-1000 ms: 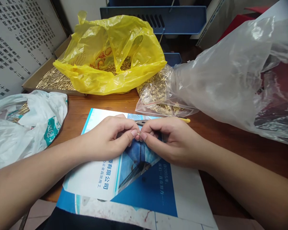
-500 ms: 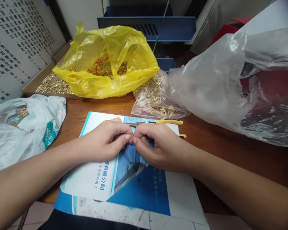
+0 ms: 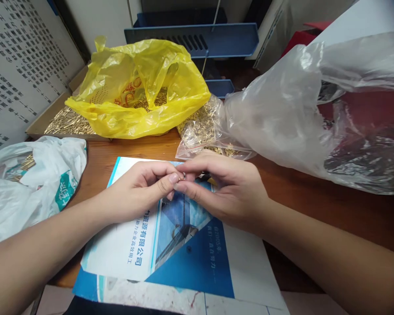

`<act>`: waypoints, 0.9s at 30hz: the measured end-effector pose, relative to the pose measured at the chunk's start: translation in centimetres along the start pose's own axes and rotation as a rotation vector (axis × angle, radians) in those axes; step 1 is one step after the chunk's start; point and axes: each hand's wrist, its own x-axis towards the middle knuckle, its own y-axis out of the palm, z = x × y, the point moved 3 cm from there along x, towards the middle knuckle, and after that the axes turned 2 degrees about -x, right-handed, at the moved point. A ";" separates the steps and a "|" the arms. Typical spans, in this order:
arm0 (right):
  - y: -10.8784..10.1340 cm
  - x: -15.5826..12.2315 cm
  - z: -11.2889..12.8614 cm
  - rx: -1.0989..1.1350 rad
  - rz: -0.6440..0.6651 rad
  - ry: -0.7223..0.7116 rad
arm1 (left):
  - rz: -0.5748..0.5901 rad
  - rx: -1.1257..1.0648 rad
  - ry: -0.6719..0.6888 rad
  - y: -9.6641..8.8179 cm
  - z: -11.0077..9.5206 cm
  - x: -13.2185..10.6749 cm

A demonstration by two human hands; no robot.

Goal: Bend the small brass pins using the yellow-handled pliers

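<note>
Over the printed sheet, my left hand (image 3: 144, 188) pinches a small brass-coloured metal piece (image 3: 183, 177) between thumb and fingers. Touching it from the other side is my right hand (image 3: 230, 188), thumb and fingertips closed about the same piece. Most of the piece is hidden, and its exact shape is too small to make out. Behind my right fingers, only a bit of the yellow-handled pliers (image 3: 212, 181) shows. Under both hands lies the blue and white printed sheet (image 3: 190, 267).
A yellow plastic bag (image 3: 138, 122) and a clear zip bag (image 3: 200, 131) hold small brass pins. More pins lie in a cardboard tray (image 3: 36, 127). A white bag (image 3: 39, 175) sits left, a big clear bag (image 3: 276, 113) right. Blue racks (image 3: 226, 39) stand behind.
My right hand has lifted and opened its grip somewhat, now covering most of the pliers. A small brass-coloured piece shows between the fingertips. The view has shifted slightly.
</note>
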 end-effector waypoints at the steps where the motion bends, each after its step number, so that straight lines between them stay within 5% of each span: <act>1: 0.0 0.0 0.1 -0.004 -0.034 -0.029 | 0.000 -0.003 0.004 0.1 0.0 0.0; 7: 0.2 -0.2 0.1 -0.027 -0.157 -0.156 | -0.015 -0.019 0.062 0.3 0.2 0.1; 27: 0.1 -0.2 0.2 -0.084 -0.110 -0.137 | -0.056 0.022 0.069 0.5 -0.5 -0.1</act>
